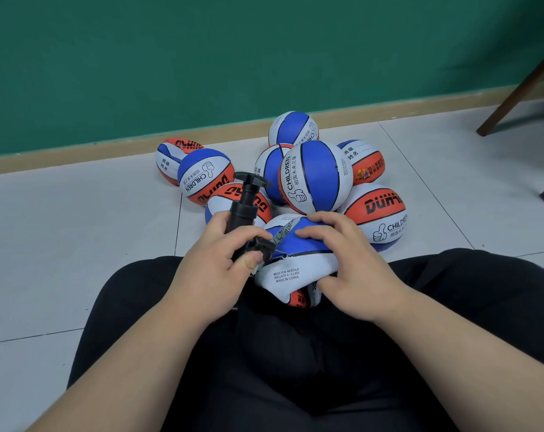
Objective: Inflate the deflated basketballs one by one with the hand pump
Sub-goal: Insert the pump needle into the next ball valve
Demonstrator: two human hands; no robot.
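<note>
A crumpled, deflated basketball [291, 271] in blue, white and orange lies on my lap between my hands. My right hand [355, 260] grips it from the right, fingers curled over its blue top and thumb under its white side. My left hand [214, 266] holds the black hand pump [244, 207] by its lower barrel. The pump stands tilted with its T-handle up, and its nozzle end touches the ball's left side. The needle itself is hidden.
A pile of several blue, white and orange basketballs [316, 176] lies on the pale tiled floor [77, 232] just ahead of my knees, against the green wall [202, 57]. Dark wooden chair legs [520, 88] stand at the far right. My black trousers [327, 353] fill the foreground.
</note>
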